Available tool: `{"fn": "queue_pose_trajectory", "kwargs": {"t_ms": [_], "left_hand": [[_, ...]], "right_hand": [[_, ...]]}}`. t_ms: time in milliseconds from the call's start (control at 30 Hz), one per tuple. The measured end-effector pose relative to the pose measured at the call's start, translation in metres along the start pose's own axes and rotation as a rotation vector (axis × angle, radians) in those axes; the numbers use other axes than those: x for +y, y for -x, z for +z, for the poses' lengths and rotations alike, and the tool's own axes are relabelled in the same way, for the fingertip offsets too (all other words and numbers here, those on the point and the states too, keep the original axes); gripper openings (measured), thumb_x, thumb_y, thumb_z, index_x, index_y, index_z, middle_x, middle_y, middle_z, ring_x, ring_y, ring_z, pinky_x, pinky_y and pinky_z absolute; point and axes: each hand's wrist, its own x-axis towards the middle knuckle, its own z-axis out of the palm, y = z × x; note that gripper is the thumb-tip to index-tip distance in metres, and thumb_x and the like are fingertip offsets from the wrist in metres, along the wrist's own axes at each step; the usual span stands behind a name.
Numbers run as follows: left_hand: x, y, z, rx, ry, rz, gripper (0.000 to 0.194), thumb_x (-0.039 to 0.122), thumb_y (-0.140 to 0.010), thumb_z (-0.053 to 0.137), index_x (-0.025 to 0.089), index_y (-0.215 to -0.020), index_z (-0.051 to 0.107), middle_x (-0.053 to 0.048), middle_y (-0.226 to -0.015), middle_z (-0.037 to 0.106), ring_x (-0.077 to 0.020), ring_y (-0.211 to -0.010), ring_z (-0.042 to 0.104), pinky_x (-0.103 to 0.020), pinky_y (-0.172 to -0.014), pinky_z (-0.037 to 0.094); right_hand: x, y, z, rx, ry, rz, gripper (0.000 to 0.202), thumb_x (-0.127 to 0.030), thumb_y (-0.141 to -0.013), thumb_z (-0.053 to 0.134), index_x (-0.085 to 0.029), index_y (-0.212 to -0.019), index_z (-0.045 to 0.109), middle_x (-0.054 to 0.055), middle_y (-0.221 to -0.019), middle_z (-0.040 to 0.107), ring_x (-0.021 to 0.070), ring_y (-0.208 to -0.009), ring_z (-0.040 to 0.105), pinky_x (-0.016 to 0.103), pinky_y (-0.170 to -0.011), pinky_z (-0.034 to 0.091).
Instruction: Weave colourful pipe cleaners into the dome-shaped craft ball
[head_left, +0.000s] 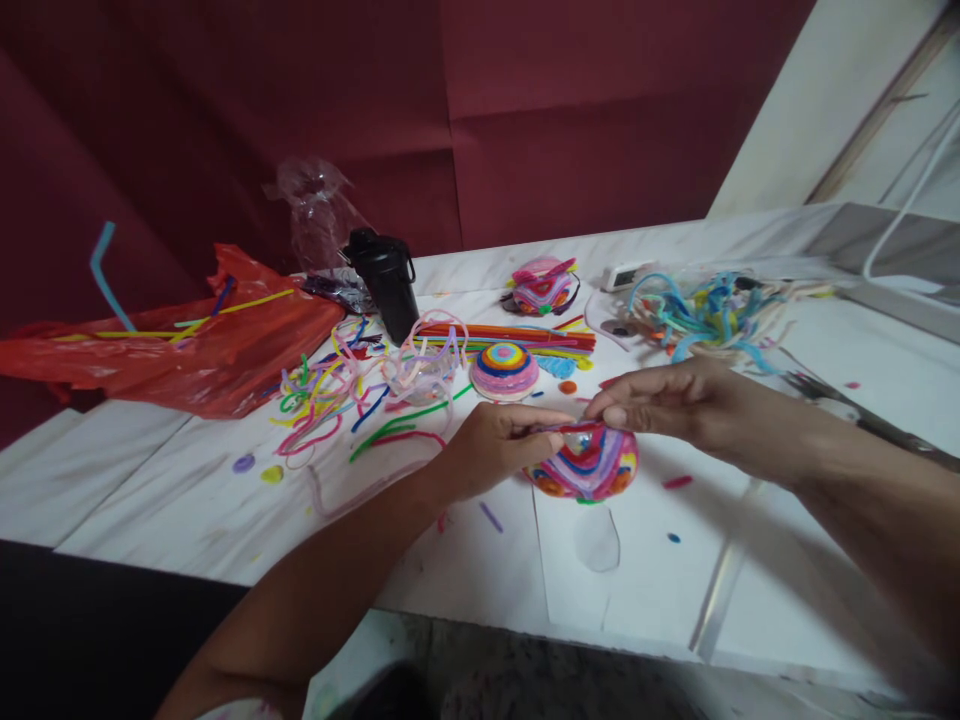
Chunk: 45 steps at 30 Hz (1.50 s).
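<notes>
both hands meet over a small rounded dome wound from multicoloured fuzzy pipe cleaners (pixel 586 468), which sits at the middle of the white marble-look tabletop (pixel 150 480), resting on or held just above a white sheet of paper (pixel 622 560); which of the two cannot be told. the left hand (pixel 491 450) cups the dome's left side, its fingers closed against the top edge. the right hand (pixel 660 400) comes in from the right with its fingers pinched together at the dome's crown, seemingly on the end of a red strand, though the strand itself is too small to make out.

this looks like the winding step: a coil being laid or tucked at the top of the dome. as a judgement, the next move calls for the left hand to keep the piece steady while the pinched end is pressed down snugly, so the coil does not spring loose.

behind lie a finished spiral-striped pipe-cleaner disc (pixel 504 370), a bundle of straight pipe cleaners (pixel 510 335), a black lidded canister (pixel 390 280), a red plastic bag (pixel 202 345) and a tangle of blue and cream pipe cleaners (pixel 697 315).
</notes>
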Motion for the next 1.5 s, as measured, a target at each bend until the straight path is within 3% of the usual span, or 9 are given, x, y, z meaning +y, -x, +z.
{"fn": "queue_pose_trajectory", "kwargs": {"t_ms": [67, 167, 300, 400, 500, 600, 1000, 1267, 1500], "left_hand": [[0.001, 0.0, 0.001, 0.003, 0.004, 0.017, 0.037, 0.028, -0.077, 0.066, 0.013, -0.11, 0.075, -0.006, -0.084, 0.075, -0.0144, -0.072, 0.063, -0.024, -0.067, 0.048], [0.001, 0.001, 0.001, 0.005, -0.01, 0.021, 0.036, 0.027, -0.077, 0.065, 0.014, -0.11, 0.075, -0.006, -0.086, 0.075, -0.0146, -0.073, 0.063, -0.023, -0.066, 0.048], [-0.001, 0.001, 0.001, 0.018, -0.049, 0.005, 0.037, 0.028, -0.078, 0.064, 0.013, -0.109, 0.075, -0.004, -0.074, 0.071, -0.0119, -0.064, 0.058, -0.022, -0.059, 0.043], [-0.002, 0.001, 0.002, 0.01, -0.022, 0.006, 0.038, 0.03, -0.077, 0.064, 0.014, -0.11, 0.075, -0.002, -0.072, 0.069, -0.0104, -0.062, 0.055, -0.022, -0.058, 0.042], [-0.001, 0.001, 0.004, 0.021, -0.019, 0.007, 0.037, 0.029, -0.076, 0.064, 0.013, -0.108, 0.075, -0.002, -0.071, 0.068, -0.0095, -0.061, 0.053, -0.021, -0.057, 0.04], [0.0, 0.002, 0.004, 0.024, -0.019, 0.009, 0.038, 0.028, -0.076, 0.064, 0.012, -0.108, 0.075, -0.002, -0.071, 0.067, -0.0091, -0.061, 0.051, -0.02, -0.056, 0.038], [0.001, 0.003, 0.005, 0.009, -0.036, 0.007, 0.04, 0.029, -0.076, 0.065, 0.011, -0.11, 0.074, 0.001, -0.064, 0.062, -0.0078, -0.055, 0.046, -0.02, -0.053, 0.035], [0.002, 0.005, 0.007, 0.014, -0.055, 0.017, 0.036, 0.028, -0.076, 0.064, 0.012, -0.107, 0.075, -0.003, -0.073, 0.066, -0.0102, -0.062, 0.051, -0.022, -0.058, 0.039], [0.003, 0.006, 0.007, -0.027, 0.003, 0.076, 0.037, 0.026, -0.077, 0.065, 0.017, -0.113, 0.068, 0.004, -0.067, 0.056, -0.0066, -0.054, 0.045, -0.019, -0.052, 0.035]], "right_hand": [[0.002, 0.004, 0.0, 0.045, 0.038, -0.034, 0.039, -0.058, -0.083, 0.068, -0.021, -0.095, 0.076, 0.006, -0.097, 0.075, 0.0203, -0.09, 0.065, 0.032, -0.081, 0.049], [0.004, 0.008, 0.0, 0.253, 0.045, -0.064, 0.045, -0.066, -0.079, 0.066, -0.023, -0.091, 0.076, 0.006, -0.097, 0.075, 0.0225, -0.092, 0.066, 0.034, -0.082, 0.05], [0.004, 0.022, 0.013, 0.497, 0.319, -0.179, 0.05, -0.07, -0.083, 0.058, -0.022, -0.076, 0.071, 0.006, -0.079, 0.071, 0.0204, -0.076, 0.064, 0.032, -0.067, 0.048], [0.004, 0.036, 0.031, 0.481, 0.558, -0.328, 0.034, -0.051, -0.093, 0.055, -0.023, -0.08, 0.068, 0.004, -0.077, 0.068, 0.0181, -0.071, 0.062, 0.03, -0.06, 0.046], [0.007, 0.042, 0.046, 0.504, 0.7, -0.473, 0.016, -0.034, -0.092, 0.06, -0.021, -0.086, 0.066, 0.004, -0.081, 0.066, 0.019, -0.074, 0.062, 0.032, -0.065, 0.048], [0.009, 0.04, 0.053, 0.553, 0.774, -0.517, 0.011, -0.027, -0.091, 0.061, -0.02, -0.084, 0.063, 0.004, -0.078, 0.064, 0.0199, -0.071, 0.06, 0.034, -0.064, 0.048], [0.006, 0.036, 0.057, 0.511, 0.642, -0.4, 0.013, -0.024, -0.088, 0.056, -0.024, -0.076, 0.06, 0.0, -0.07, 0.062, 0.0185, -0.065, 0.058, 0.033, -0.06, 0.044], [0.004, 0.033, 0.056, 0.537, 0.748, -0.394, 0.015, -0.021, -0.086, 0.054, -0.021, -0.071, 0.059, 0.0, -0.066, 0.059, 0.0174, -0.061, 0.056, 0.031, -0.057, 0.043], [0.002, 0.033, 0.057, 0.568, 0.885, -0.388, 0.02, -0.026, -0.089, 0.051, -0.022, -0.072, 0.06, 0.004, -0.067, 0.063, 0.0199, -0.058, 0.057, 0.034, -0.056, 0.043]]}}
